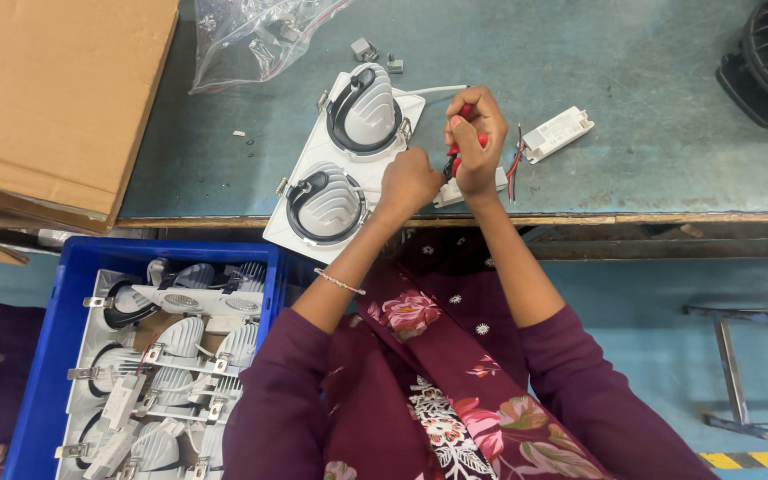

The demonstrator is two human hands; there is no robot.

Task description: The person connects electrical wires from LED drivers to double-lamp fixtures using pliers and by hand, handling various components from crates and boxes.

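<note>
Right hand [475, 142] closed around red-handled pliers [460, 153]; left hand [407, 182] fisted, its hold hidden, beside twin lamp [344, 160] on bench [633, 80]; driver [557, 133] nearby.

Both hands, left hand [408, 182] and right hand [476, 142], work red-handled pliers [460, 153] beside a twin-lamp fixture [344, 160].

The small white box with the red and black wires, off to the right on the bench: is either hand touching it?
Apart. In the head view the small white box lies alone on the bench, with bare surface between it and the right hand; the left hand is farther off.
</note>
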